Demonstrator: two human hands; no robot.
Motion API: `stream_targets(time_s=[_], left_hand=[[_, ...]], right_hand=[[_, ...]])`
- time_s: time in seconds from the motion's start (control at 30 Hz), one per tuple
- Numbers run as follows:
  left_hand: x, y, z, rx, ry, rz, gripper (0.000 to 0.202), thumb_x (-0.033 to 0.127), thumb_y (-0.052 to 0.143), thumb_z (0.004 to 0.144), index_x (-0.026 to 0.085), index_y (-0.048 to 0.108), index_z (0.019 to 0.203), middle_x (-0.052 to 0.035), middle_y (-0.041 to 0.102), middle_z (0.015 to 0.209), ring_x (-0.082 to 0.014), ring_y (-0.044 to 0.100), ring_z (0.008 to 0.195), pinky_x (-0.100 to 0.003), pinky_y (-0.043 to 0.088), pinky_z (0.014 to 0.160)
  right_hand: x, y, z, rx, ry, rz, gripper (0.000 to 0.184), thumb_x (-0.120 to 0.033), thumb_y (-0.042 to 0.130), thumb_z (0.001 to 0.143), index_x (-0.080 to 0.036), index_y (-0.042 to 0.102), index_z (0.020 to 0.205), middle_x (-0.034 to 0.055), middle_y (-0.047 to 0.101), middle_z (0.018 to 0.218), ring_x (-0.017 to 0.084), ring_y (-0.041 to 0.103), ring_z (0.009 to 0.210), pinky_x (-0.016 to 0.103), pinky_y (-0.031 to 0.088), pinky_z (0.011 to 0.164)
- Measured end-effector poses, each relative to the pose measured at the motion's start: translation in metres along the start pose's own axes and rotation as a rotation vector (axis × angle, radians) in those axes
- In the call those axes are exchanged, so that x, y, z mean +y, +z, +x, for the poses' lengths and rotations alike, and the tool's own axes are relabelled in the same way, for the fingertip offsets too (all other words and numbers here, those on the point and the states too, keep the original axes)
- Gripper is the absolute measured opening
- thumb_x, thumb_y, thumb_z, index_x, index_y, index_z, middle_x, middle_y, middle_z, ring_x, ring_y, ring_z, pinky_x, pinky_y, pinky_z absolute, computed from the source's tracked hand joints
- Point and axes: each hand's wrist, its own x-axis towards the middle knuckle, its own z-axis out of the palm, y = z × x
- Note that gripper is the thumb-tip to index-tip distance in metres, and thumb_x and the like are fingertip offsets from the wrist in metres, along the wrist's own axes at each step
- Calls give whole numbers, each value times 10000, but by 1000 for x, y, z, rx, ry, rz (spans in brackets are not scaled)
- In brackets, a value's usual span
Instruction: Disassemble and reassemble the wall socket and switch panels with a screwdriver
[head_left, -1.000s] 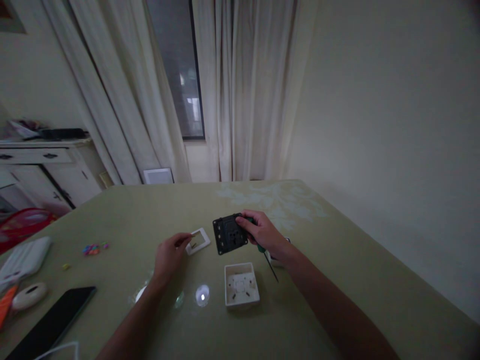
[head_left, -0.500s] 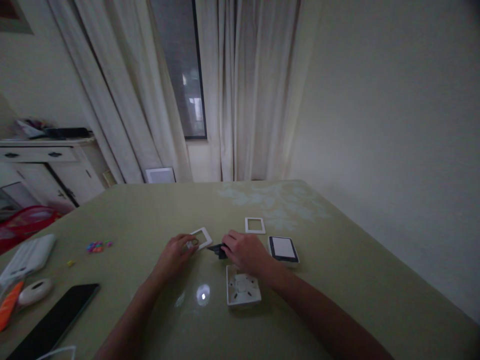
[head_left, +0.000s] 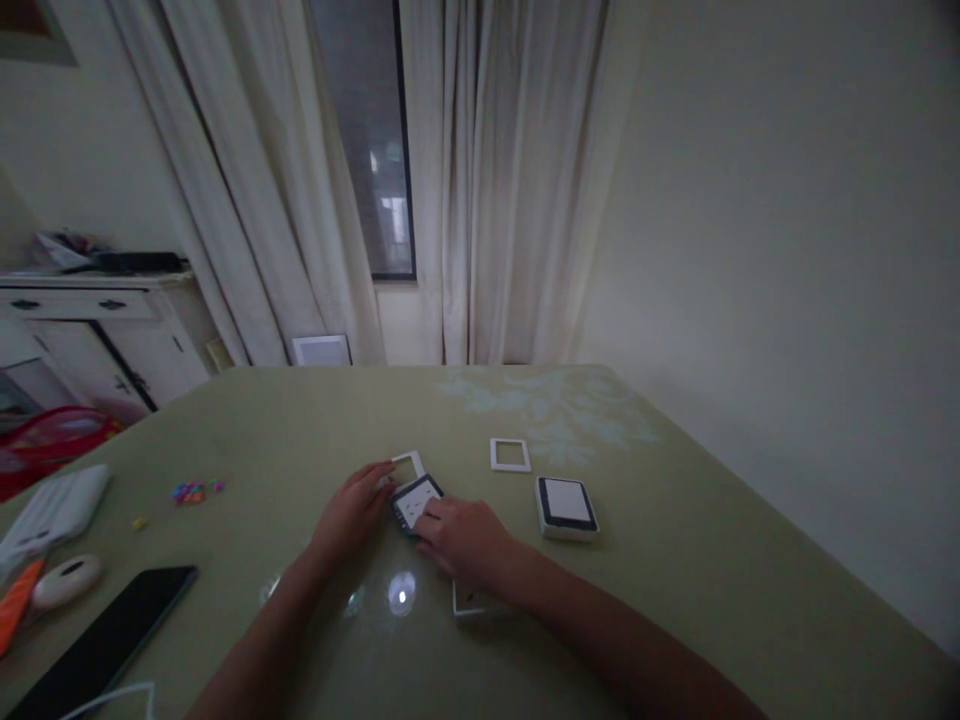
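Both my hands meet at the middle of the green table (head_left: 675,560). My right hand (head_left: 465,540) rests its fingertips on a black-edged socket module with a white face (head_left: 415,500), pressing it flat. My left hand (head_left: 354,512) touches the module's left edge, fingers curled beside it. A white frame (head_left: 409,463) lies just behind them, partly hidden by my left hand. A white back box (head_left: 469,600) is mostly hidden under my right wrist.
A second white frame (head_left: 510,454) and a black-rimmed socket unit (head_left: 566,506) lie to the right. On the left are a black phone (head_left: 105,640), a white power strip (head_left: 52,508), a small white device (head_left: 66,580) and coloured bits (head_left: 191,491). Curtains and a cabinet stand behind.
My right hand brought the black module down from the air and turned it face up on the table. My left hand shifted from the white frame to the module's edge.
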Motion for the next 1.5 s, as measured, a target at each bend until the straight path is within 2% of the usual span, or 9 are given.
stream_targets(time_s=[0.2,0.37,0.47,0.57,0.8,0.9,1.03,1.2,1.5], left_hand=[[45,8,-9,-109,170,-14,398,448,614,1017,262,689,1361,-111,745,1378,-323,693,1262,-480,548,1100],[67,11,-15,-210,182,39,328,308,752,868,276,714,1192,-120,725,1375,-367,659,1276,-507,522,1092],[66,-1,-15,-301,153,-36,333,278,761,796,276,704,1124,-108,742,1303,-358,655,1253,-470,526,1073],[58,-18,-14,-376,107,-90,270,231,693,762,259,695,1031,-76,764,1132,-315,700,1098,-404,567,950],[26,-59,-13,-475,-53,-56,288,218,646,700,258,733,971,-20,771,1012,-279,730,946,-344,568,825],[9,-67,-9,-407,-62,-15,270,241,651,707,267,774,945,-40,789,1036,-288,740,960,-364,570,862],[-18,-66,-4,-149,-81,144,247,276,642,736,304,822,904,-70,813,1069,-345,732,1024,-449,556,950],[-35,-52,0,-28,-87,41,269,407,630,826,266,833,931,-101,816,1055,-348,728,1052,-466,552,1012],[-23,-26,0,17,-76,-113,475,541,511,980,188,735,1203,-126,784,1229,-303,720,1168,-420,561,1061]], right_hand=[[24,-34,-11,76,113,141,209,-342,616,1083,-189,708,1193,85,727,1163,221,696,1035,304,521,846],[47,-56,-31,-57,209,174,311,-367,747,996,-191,713,1251,98,756,1167,249,703,1043,330,503,858],[55,-49,-37,-190,180,162,366,-349,877,870,-196,758,1180,84,787,1089,257,724,977,301,496,765],[57,-35,-36,-270,167,137,147,-244,826,887,-212,790,1025,58,796,991,233,730,882,273,465,688],[47,-29,-21,-111,313,20,185,-146,584,1022,-135,719,1147,169,735,1152,287,714,980,350,520,771],[40,-33,-21,-64,299,30,232,-338,626,1049,-158,700,1177,154,709,1207,280,710,999,357,540,782],[29,-31,-25,-135,206,86,456,-597,764,925,-194,718,1134,105,750,1131,286,730,991,344,545,788],[13,-20,-22,-196,141,52,320,-418,739,983,-158,710,1168,142,768,1180,299,746,1046,346,557,822],[-34,17,27,-75,28,39,368,-493,686,1017,-143,704,1129,137,782,1070,299,777,905,358,609,710]])
